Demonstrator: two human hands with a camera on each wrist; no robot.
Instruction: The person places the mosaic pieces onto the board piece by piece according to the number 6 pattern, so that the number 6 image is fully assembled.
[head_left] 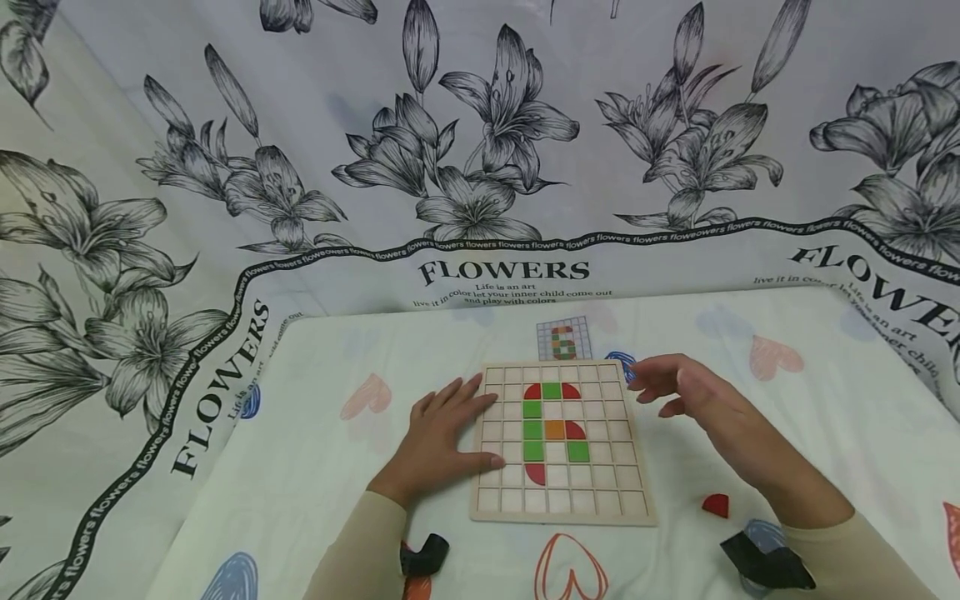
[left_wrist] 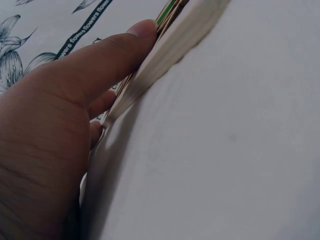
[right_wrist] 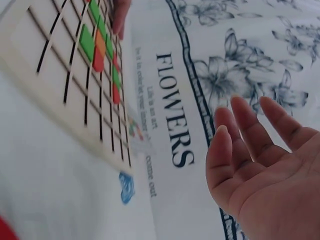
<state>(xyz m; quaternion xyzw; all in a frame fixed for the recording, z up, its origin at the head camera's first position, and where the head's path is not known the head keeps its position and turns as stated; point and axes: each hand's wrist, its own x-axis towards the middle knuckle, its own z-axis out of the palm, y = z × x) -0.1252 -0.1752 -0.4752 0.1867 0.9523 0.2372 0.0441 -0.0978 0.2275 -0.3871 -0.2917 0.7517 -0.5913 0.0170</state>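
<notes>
A square wooden grid board [head_left: 562, 507] lies flat on the cloth. Set in its cells are several green square tiles [head_left: 532, 429], an orange square tile [head_left: 554, 430] and several red quarter-round tiles [head_left: 536, 473]. My left hand [head_left: 435, 446] rests at the board's left edge, thumb and fingers spread over the frame. In the left wrist view the thumb [left_wrist: 142, 31] lies along the rim. My right hand [head_left: 712, 408] hovers off the board's upper right edge, fingers loosely bent. Seen from the right wrist, its palm and fingers [right_wrist: 255, 155] hold nothing.
A small card [head_left: 564, 338] with a coloured grid pattern lies just behind the board. To the board's right is a loose red quarter-round tile [head_left: 716, 505]. Black straps [head_left: 765, 560] show near both wrists. Flower-printed fabric [head_left: 480, 167] rises behind the table.
</notes>
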